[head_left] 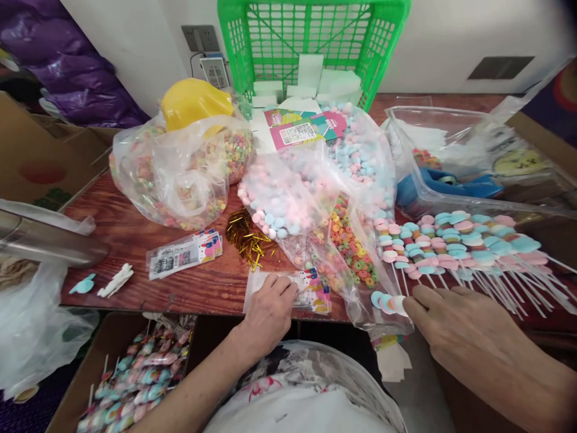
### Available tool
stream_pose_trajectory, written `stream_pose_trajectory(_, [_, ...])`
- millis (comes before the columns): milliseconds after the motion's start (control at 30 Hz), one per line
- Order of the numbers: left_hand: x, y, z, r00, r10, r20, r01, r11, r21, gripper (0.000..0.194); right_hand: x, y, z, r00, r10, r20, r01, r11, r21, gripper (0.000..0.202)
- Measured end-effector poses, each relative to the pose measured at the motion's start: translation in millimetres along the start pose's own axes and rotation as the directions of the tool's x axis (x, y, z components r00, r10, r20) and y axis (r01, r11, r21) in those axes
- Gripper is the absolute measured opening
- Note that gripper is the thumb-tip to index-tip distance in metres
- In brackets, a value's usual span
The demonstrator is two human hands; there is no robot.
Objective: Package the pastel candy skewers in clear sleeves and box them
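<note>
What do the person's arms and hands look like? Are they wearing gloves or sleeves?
No gloves. The left hand and right hand are bare, with no rings or watch showing. Both forearms are bare too, with no sleeves in view.

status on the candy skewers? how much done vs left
Done: a row of finished skewers lies on the table at right, and wrapped ones fill the box at lower left. In hand: the right hand pinches a skewer of pink and blue discs; the left hand rests on a stack of printed sleeves. Left: big bags of pink-blue candy and ring candy are still full.
</note>
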State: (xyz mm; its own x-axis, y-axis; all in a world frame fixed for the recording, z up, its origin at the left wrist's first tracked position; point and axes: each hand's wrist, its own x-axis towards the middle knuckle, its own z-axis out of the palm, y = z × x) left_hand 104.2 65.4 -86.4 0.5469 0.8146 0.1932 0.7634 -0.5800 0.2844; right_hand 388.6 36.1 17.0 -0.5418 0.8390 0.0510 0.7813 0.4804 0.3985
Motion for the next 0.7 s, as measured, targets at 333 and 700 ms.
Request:
stream_pose_trajectory(333, [1,-8,5.8,0.984,-0.049,-0.170,0.015,0.981,-0.195,0.014,-8,4,-4,0.997,-0.070,-0.021,0.071,0.996,0.059,0.026])
stream_pose_trajectory(700, [-4,-25,6.8,0.973,0.010,-0.232,-0.079,0.955,-0.287,0.021,-26,11,13,0.999,-0.045,-0.022,0.046,0.999,0.006,0.026])
